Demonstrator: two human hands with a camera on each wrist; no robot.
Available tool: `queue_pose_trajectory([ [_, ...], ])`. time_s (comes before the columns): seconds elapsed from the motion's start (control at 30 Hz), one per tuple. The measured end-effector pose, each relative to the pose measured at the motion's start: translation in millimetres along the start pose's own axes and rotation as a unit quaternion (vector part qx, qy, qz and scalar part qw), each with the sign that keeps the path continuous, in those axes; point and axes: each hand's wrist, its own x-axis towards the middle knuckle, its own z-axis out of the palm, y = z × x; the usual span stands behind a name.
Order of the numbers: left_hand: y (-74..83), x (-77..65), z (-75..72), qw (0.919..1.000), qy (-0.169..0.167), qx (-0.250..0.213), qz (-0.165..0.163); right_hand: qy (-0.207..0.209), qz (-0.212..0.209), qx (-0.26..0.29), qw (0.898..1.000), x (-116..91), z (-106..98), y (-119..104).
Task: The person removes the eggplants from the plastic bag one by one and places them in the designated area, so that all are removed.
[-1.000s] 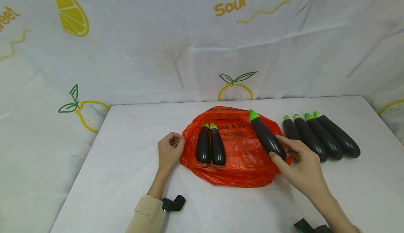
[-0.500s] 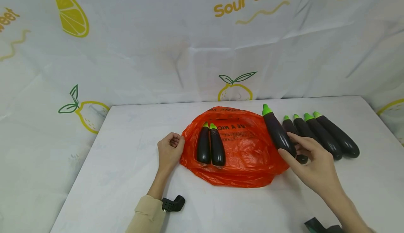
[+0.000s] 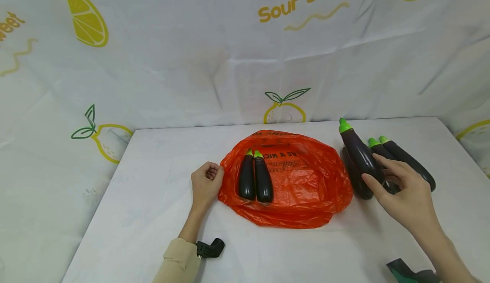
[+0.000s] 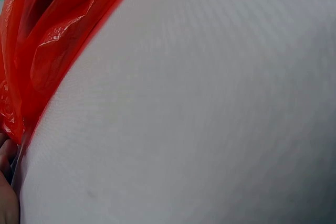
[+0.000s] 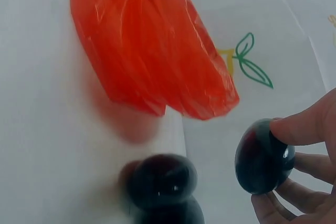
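While the right hand (image 3: 405,189) grips the glossy eggplant (image 3: 359,151) by its blunt end, thumb opposing spread fingers, it's up over the loose eggplants (image 3: 416,167), toward the tabletop's (image 3: 145,210) far right corner! Looks firm, fairly light, probably slick, so the thick body suits a hold. Nearer the left edge, the left hand's (image 3: 206,183) curled fingers pinch the red bag's (image 3: 298,215) rim.

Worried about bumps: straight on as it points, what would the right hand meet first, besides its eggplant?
Probably the lying eggplant beside the red bag, if the right hand is low; height is unclear, so it might pass over.
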Motion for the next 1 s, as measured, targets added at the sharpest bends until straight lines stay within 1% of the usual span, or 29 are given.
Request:
queue_pose_trajectory([
  [0.13,-0.2,0.1,0.2,1.0,0.0,-0.001,0.001,0.008,0.016,-0.008,1.0,4.4,-7.7,10.3],
  [0.27,0.0,0.1,0.1,1.0,0.001,0.005,0.002,0.003,0.04,-0.029,0.999,8.3,-15.5,19.3],
  [0.33,0.3,0.0,0.0,1.0,0.001,0.007,0.002,0.006,0.044,-0.039,0.998,9.8,-17.9,23.5],
  [0.53,0.7,-0.5,0.0,1.0,-0.002,0.0,-0.001,0.034,0.049,-0.038,0.998,10.9,-22.5,34.7],
  [0.7,0.9,-0.7,-0.2,1.0,-0.002,0.0,-0.001,0.032,0.07,-0.044,0.996,12.6,-27.4,40.6],
  [0.8,0.4,-0.5,-0.3,1.0,-0.002,0.004,-0.001,0.025,0.087,-0.068,0.994,14.5,-31.0,44.2],
  [0.87,0.3,-0.3,-0.3,1.0,-0.002,0.005,0.0,0.028,0.098,-0.085,0.991,15.7,-33.2,47.2],
  [1.0,0.9,0.1,-0.5,1.0,-0.003,0.005,0.001,0.028,0.135,-0.112,0.984,17.5,-38.5,54.3],
])
